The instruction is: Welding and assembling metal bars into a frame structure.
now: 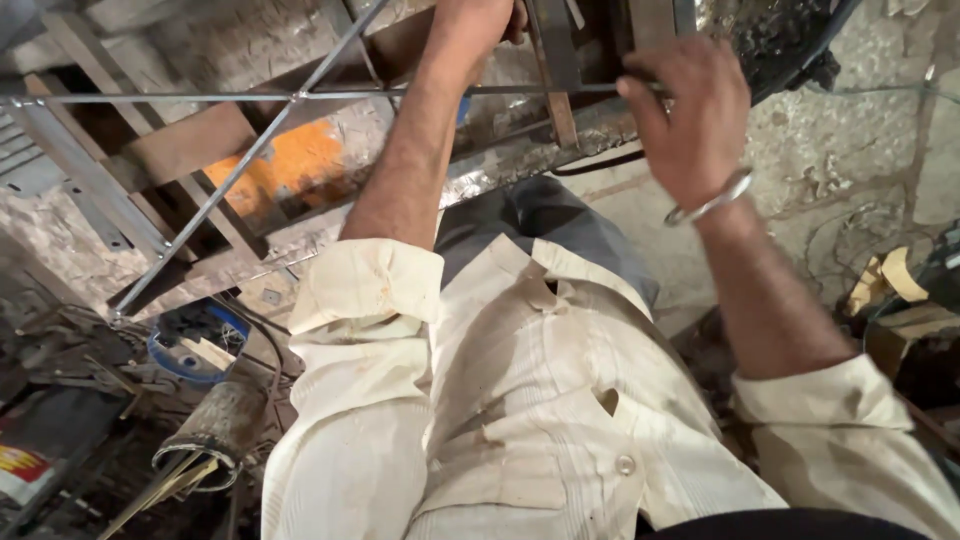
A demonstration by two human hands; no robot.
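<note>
A thin steel rod runs level, left to right, across a metal frame. The right hand curls its grip around the rod's right end; the left hand grips an upright flat bar.

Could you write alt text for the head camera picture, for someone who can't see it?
Seen from above, a person's right hand grips a thin metal rod of a welded metal frame, while the left hand holds a flat steel bar. Their cream shirt fills the foreground.

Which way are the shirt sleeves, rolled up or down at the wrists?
Rolled up. Both sleeves are cuffed near the elbows, forearms bare; the right hand grips the thin metal rod, a bangle on its wrist.
</note>
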